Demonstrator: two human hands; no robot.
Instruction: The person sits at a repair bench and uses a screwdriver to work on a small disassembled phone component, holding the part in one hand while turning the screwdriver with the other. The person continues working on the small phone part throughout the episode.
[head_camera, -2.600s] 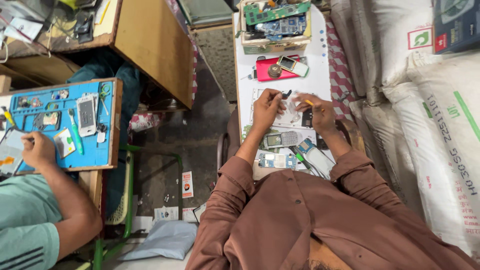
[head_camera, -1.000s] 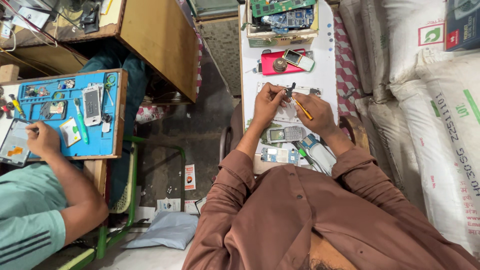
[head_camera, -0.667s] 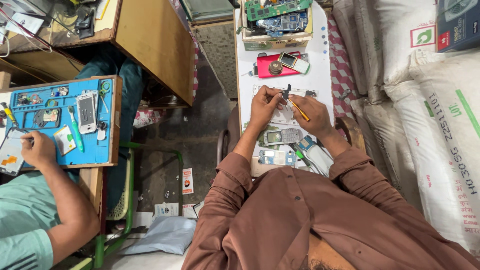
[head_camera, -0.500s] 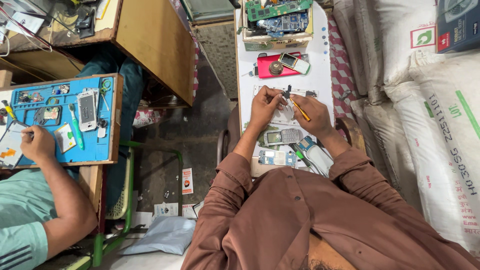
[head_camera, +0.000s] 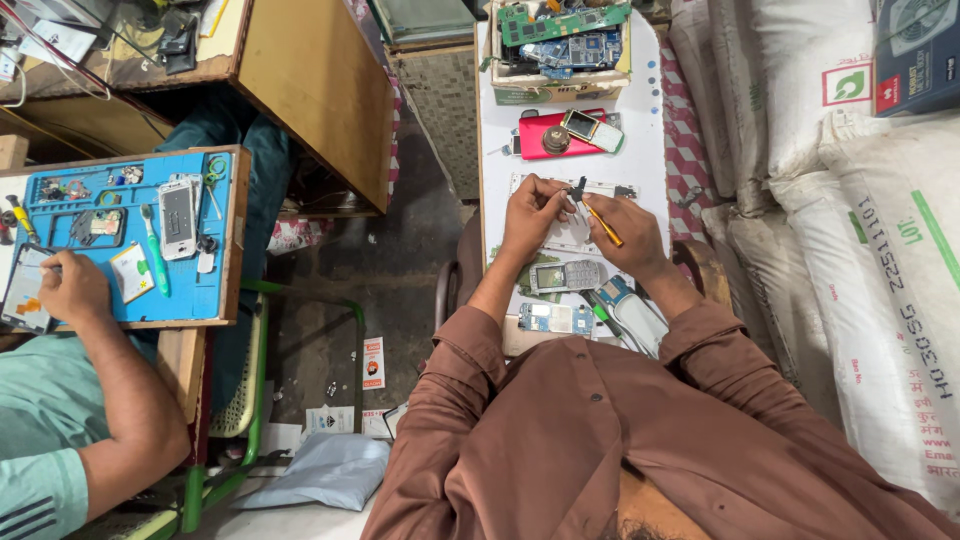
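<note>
Left hand (head_camera: 533, 208) pinches a small dark part (head_camera: 577, 189), steadying it; right hand (head_camera: 622, 228) grips an orange-handled tool (head_camera: 603, 224) pen-style. Keypad phone (head_camera: 567, 275) lies just nearer on the table (head_camera: 650, 120).

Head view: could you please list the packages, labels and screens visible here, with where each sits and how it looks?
Cardboard box: top of white table, holding circuit boards.
Dark blue carton: top right corner.
White sacks: right side, green stripe, red and green label.
Keypad phone: below the hands, grey, small screen.
Smartphone: blue mat, left, white frame.
</note>
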